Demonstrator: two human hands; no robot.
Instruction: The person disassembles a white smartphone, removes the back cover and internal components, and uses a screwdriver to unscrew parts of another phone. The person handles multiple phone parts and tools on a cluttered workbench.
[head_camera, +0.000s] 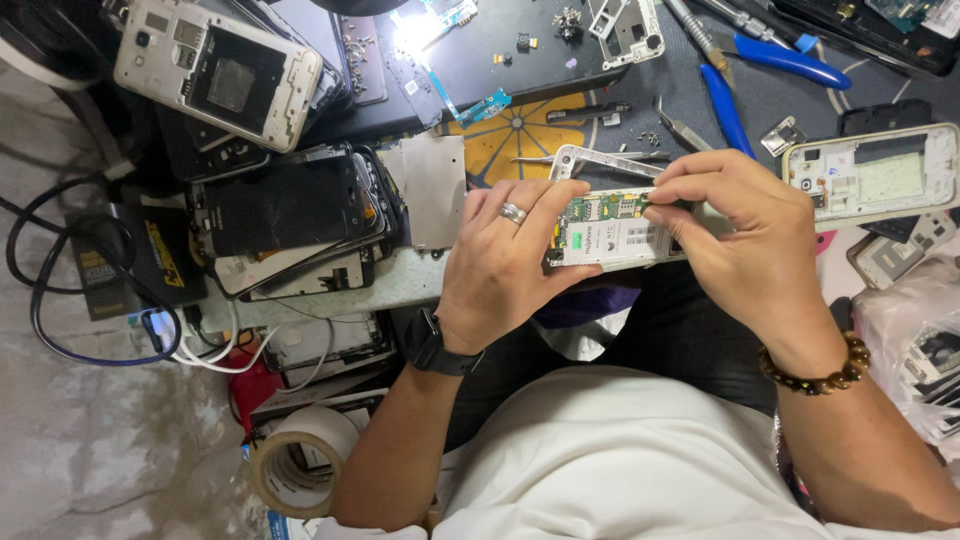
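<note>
The opened phone (610, 230), back cover off and circuit board exposed, sits above the lap, gripped at its left end by the left hand (505, 255). The right hand (735, 225) pinches at its top edge, perhaps holding a small part. Blue-handled pliers (760, 70) lie beyond.

Opened phone (612, 232) between both hands — pliers (760, 75) behind, tape roll (300, 460) left.

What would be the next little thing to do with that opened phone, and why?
Probably lift the small part the right hand is pinching at the top edge of the opened phone. The left hand already grips the phone's other end steady, and the green circuit board lies exposed under the right fingertips.
</note>
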